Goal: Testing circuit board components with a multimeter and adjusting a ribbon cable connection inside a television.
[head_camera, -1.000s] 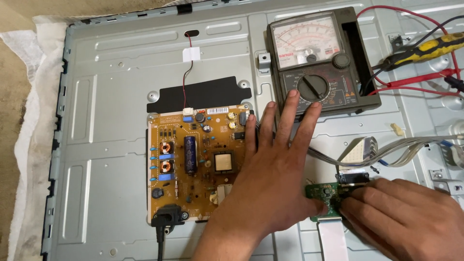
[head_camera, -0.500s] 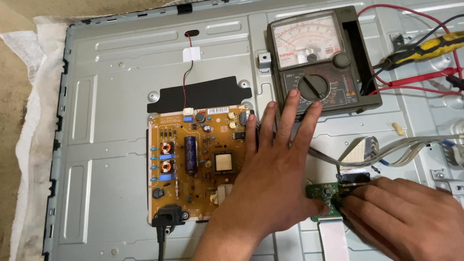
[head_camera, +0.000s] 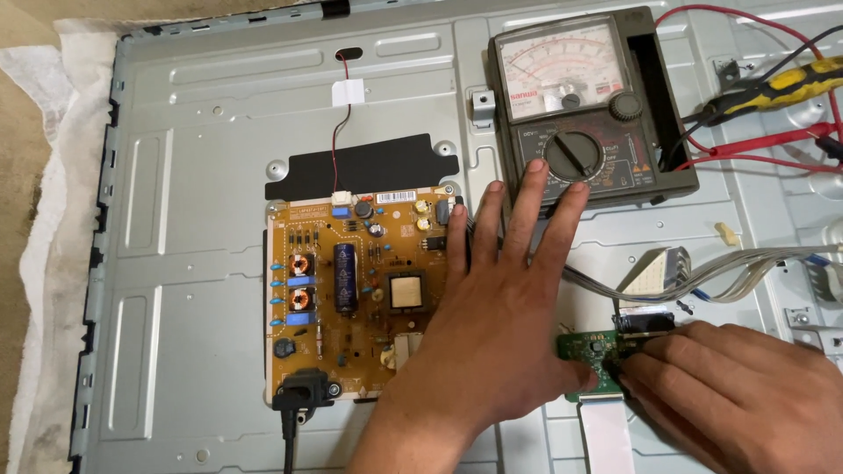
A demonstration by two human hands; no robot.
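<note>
Grey sheet metal, the open back of a flat screen [head_camera: 219,263], fills the view and lies on a pale cloth [head_camera: 44,263]. Nearest, at the lower right, the right hand [head_camera: 738,386] closes its fingertips on the right end of a small green circuit board [head_camera: 590,360], just under a dark connector [head_camera: 645,322]. The board lies directly left of this grip, with its long axis running left to right, and a white flat ribbon [head_camera: 606,434] leaves it downward. The left hand [head_camera: 500,325] rests flat with spread fingers, holding nothing; its edge touches the board's left end, so both hands meet the board, but only the right one pinches it. Left of that hand sits a yellow-brown power board [head_camera: 342,298] with a black plug [head_camera: 299,395]. Farther away, beyond the left fingertips, stands an analog meter [head_camera: 580,105], and to its right lie red leads [head_camera: 755,158] and yellow-handled pliers [head_camera: 781,88].
</note>
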